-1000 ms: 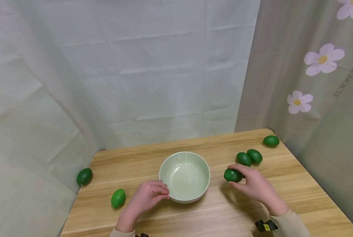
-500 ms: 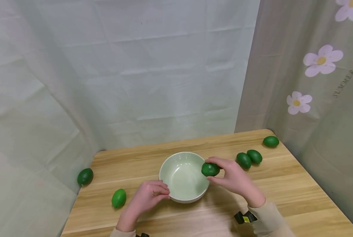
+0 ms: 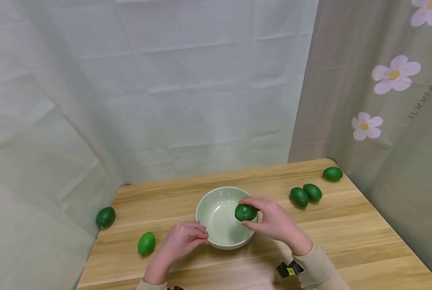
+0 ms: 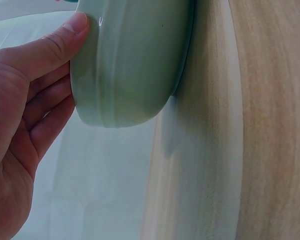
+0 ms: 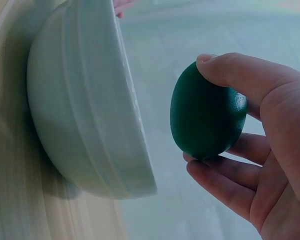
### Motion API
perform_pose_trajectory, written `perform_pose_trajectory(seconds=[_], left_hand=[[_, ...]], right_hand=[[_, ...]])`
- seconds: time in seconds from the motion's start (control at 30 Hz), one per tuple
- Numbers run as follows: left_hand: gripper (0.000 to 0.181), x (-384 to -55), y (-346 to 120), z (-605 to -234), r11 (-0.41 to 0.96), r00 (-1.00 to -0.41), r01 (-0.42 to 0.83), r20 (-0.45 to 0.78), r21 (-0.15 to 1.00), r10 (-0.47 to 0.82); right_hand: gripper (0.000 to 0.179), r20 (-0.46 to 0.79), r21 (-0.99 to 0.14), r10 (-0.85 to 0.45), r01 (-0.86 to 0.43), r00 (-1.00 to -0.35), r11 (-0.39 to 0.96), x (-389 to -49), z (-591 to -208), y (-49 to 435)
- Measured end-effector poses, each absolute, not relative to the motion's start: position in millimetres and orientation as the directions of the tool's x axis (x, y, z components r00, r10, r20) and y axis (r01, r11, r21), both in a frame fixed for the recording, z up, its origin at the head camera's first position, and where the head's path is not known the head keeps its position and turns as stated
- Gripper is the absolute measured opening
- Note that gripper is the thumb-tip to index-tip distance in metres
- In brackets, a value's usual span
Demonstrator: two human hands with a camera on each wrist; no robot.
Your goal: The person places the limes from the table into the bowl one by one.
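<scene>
My right hand [image 3: 275,220] holds a dark green lime [image 3: 246,212] between thumb and fingers, over the right part of a pale green bowl [image 3: 221,225]. In the right wrist view the lime [image 5: 205,115] is above the level of the bowl's rim [image 5: 135,115], apart from it. My left hand [image 3: 185,238] pinches the near left edge of the bowl. Seen from the left wrist, the thumb [image 4: 65,40] lies at the rim, with the other fingers beside the bowl wall [image 4: 130,65]. Inside the bowl, the visible bottom is bare.
Two dark green limes [image 3: 299,197] lie side by side right of the bowl, and another lime [image 3: 333,173] sits at the far right corner. Leftward are a brighter lime [image 3: 146,243] and a dark lime [image 3: 105,217] at the table's [image 3: 158,201] left edge. Curtains [image 3: 208,100] surround the table.
My right hand has carried the lime leftward from beside the two right-hand limes to over the bowl. The left hand has stayed at the bowl's edge.
</scene>
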State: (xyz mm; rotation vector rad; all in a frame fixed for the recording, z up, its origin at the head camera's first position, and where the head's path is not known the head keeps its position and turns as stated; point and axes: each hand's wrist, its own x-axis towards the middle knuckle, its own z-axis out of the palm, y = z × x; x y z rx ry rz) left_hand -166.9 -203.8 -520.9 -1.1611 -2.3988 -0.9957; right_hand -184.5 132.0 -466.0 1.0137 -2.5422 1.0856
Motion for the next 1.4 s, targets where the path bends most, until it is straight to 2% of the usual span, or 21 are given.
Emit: perform_pose_trajectory(seconds=[0.23,0.77,1.4], left_hand=[[0.016,-166,-203,-521,0.429,-0.621,0.783,0.528,0.449,0.58],[0.014,-165,-203,-520,0.432,-0.644,0.762,0.498,0.483,0.58],[0.015,-167,-204,-520,0.429,-0.645,0.761,0.497,0.487,0.581]], right_hand=[[0.053,0.408,-0.558,-0.518,-0.655,-0.752,0.511,-185,-471,128],[0.055,0.402,-0.537,-0.533,-0.663,-0.744,0.521,-184,-472,117],[0.054,0.362,-0.524,-0.575,-0.67,-0.734,0.525,-189,-471,107]])
